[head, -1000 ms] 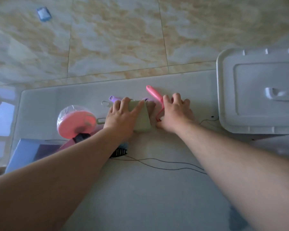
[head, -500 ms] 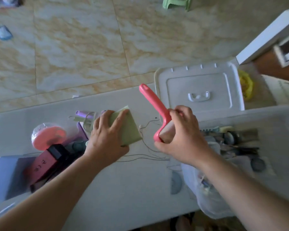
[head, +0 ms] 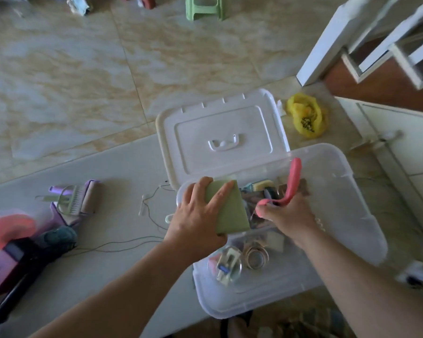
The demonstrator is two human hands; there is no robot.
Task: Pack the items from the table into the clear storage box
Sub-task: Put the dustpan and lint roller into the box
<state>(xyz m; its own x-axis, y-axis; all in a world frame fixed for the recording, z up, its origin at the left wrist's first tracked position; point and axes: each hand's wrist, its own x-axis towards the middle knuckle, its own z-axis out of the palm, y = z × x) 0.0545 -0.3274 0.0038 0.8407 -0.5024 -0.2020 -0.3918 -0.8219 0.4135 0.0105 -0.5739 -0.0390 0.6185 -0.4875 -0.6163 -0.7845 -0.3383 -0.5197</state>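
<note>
The left hand [head: 195,215] grips a green pad [head: 230,211] over the left rim of the clear box [head: 352,215]. The right hand [head: 288,215] holds a pink tool [head: 292,184] by its curled end inside the box. The white lid [head: 220,140] lies just beyond, on the table [head: 122,167]

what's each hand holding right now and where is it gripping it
The left hand grips a flat green pad along its left edge. The right hand grips a pink tool at its lower, bent end, over the clear storage box.
</note>
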